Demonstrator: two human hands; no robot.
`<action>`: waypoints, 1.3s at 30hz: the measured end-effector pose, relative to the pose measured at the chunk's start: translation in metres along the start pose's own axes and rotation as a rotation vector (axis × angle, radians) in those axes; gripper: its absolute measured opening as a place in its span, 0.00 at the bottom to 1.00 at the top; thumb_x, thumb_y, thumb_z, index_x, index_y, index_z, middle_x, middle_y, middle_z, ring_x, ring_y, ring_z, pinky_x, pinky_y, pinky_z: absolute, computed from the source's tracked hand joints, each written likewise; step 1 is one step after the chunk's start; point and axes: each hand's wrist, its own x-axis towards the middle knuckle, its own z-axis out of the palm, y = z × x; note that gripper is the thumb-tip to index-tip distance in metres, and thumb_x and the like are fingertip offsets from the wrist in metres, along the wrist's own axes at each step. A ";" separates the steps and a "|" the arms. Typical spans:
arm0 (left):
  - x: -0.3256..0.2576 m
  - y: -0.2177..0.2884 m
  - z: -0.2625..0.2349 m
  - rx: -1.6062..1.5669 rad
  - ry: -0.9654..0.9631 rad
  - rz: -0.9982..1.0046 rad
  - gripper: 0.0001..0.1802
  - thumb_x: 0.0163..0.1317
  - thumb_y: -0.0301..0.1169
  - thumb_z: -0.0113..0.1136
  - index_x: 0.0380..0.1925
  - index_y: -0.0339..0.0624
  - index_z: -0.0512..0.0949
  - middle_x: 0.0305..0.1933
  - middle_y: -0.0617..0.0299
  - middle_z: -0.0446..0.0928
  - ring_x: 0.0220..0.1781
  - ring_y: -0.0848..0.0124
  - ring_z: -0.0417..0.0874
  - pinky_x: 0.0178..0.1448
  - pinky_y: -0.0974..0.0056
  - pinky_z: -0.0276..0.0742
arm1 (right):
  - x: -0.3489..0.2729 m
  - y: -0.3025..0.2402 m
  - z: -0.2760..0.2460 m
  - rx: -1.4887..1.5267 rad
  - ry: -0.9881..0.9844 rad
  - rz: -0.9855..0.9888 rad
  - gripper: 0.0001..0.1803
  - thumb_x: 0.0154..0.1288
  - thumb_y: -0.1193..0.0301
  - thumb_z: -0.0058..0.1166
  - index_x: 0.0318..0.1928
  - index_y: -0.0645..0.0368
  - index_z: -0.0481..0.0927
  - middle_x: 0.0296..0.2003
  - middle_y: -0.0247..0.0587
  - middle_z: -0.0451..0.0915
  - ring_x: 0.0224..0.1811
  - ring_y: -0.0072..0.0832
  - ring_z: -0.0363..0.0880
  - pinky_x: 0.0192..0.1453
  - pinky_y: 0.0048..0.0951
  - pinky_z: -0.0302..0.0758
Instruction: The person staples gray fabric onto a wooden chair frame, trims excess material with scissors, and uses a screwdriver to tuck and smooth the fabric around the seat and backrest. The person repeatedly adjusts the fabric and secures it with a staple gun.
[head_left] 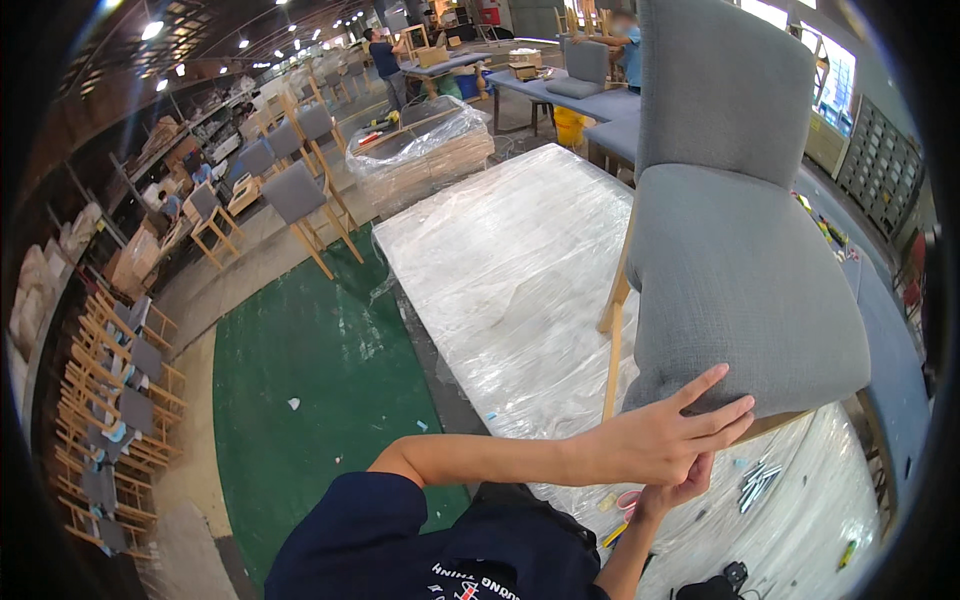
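Observation:
A grey upholstered chair [740,290] with light wooden legs stands on the plastic-wrapped white platform [500,270]. My left hand [675,435] lies on the front corner of its seat, fingers spread over the fabric. Just below it, under the seat's front edge, is my right hand [685,487] with its fingers curled in. Whatever the right fingers pinch is hidden behind the left hand. Several metal rods or bolts [760,487] lie on the platform to the right. Pink-handled scissors [628,500] rest close to my right wrist.
A black device [715,585] and a small yellow-green tool [848,553] lie near the front. Blue-topped tables [885,350] run along the right. Green flooring [310,390] spreads to the left, with stacked chairs [120,420] beyond. Two people [385,65] work at the back.

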 end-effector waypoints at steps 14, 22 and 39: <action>0.001 0.015 0.007 0.053 0.030 -0.124 0.13 0.59 0.34 0.59 0.39 0.42 0.86 0.66 0.59 0.74 0.77 0.62 0.65 0.79 0.32 0.55 | 0.004 0.022 -0.009 -0.021 -0.065 0.042 0.21 0.67 0.65 0.64 0.54 0.67 0.79 0.47 0.39 0.82 0.48 0.25 0.80 0.52 0.28 0.75; 0.008 0.001 -0.012 0.149 -0.130 -0.127 0.19 0.58 0.38 0.61 0.48 0.45 0.85 0.70 0.59 0.72 0.76 0.57 0.66 0.78 0.32 0.55 | 0.013 0.031 -0.027 0.356 -0.196 0.406 0.16 0.69 0.71 0.62 0.53 0.65 0.80 0.46 0.35 0.84 0.47 0.19 0.80 0.52 0.25 0.76; 0.028 -0.038 -0.006 0.080 -0.201 -0.178 0.46 0.56 0.49 0.70 0.70 0.36 0.66 0.73 0.40 0.66 0.75 0.37 0.64 0.76 0.37 0.63 | 0.036 0.052 0.006 0.475 -0.245 0.188 0.11 0.67 0.68 0.65 0.43 0.63 0.85 0.33 0.33 0.84 0.33 0.16 0.75 0.36 0.24 0.70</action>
